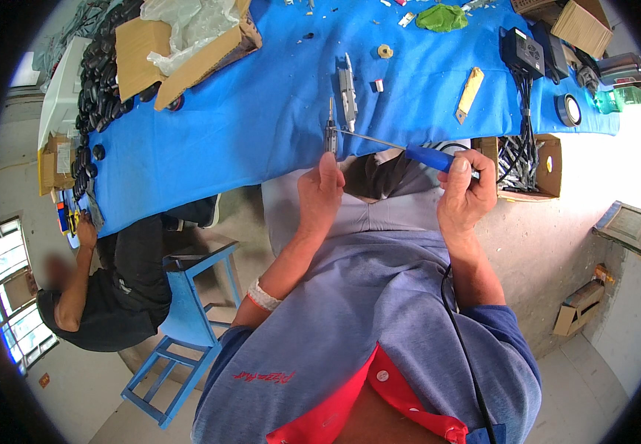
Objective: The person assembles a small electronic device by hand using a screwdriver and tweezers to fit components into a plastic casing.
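My left hand (pixel 322 191) is closed around the lower end of a slim grey part with a thin metal prong (pixel 331 133), held upright at the table's front edge. In my right hand (pixel 467 191), closed on its blue handle, is a screwdriver (pixel 425 156). Its long thin shaft points left, and the tip meets or nearly meets the slim part; I cannot tell which. Just beyond my left hand a similar long grey part (pixel 348 96) lies on the blue cloth (pixel 261 118). Beside that is a small white-and-red piece (pixel 377 86).
An open cardboard box (pixel 143 63) with clear plastic stands far left, beside a pile of black rounded pieces (pixel 98 89). A yellow-handled blade (pixel 470 95), a tape roll (pixel 568 110) and a black power unit (pixel 522 53) lie right. Another person (pixel 106 303) sits left near a blue chair (pixel 191 303).
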`<act>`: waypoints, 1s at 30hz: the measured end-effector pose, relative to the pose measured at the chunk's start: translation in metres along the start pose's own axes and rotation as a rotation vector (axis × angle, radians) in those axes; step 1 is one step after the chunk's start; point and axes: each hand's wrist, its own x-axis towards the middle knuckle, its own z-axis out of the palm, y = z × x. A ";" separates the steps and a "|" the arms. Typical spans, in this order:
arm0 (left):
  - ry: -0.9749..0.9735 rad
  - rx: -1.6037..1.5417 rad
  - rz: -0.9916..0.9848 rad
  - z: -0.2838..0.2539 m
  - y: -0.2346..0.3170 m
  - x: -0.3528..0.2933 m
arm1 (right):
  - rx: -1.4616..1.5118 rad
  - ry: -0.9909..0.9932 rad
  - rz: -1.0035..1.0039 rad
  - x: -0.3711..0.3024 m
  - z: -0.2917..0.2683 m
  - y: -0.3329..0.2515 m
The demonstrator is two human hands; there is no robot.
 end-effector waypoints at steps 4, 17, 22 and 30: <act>0.013 0.045 0.037 0.000 -0.002 0.001 | -0.017 -0.003 0.050 0.002 -0.002 -0.001; 0.042 0.166 0.133 0.002 -0.005 0.002 | 0.124 0.042 0.258 0.005 -0.001 -0.003; 0.079 0.262 0.187 0.004 -0.001 0.001 | 0.150 0.009 0.268 0.005 -0.002 -0.003; 0.095 0.280 0.273 0.003 -0.002 0.002 | 0.207 -0.039 0.218 0.006 -0.008 0.002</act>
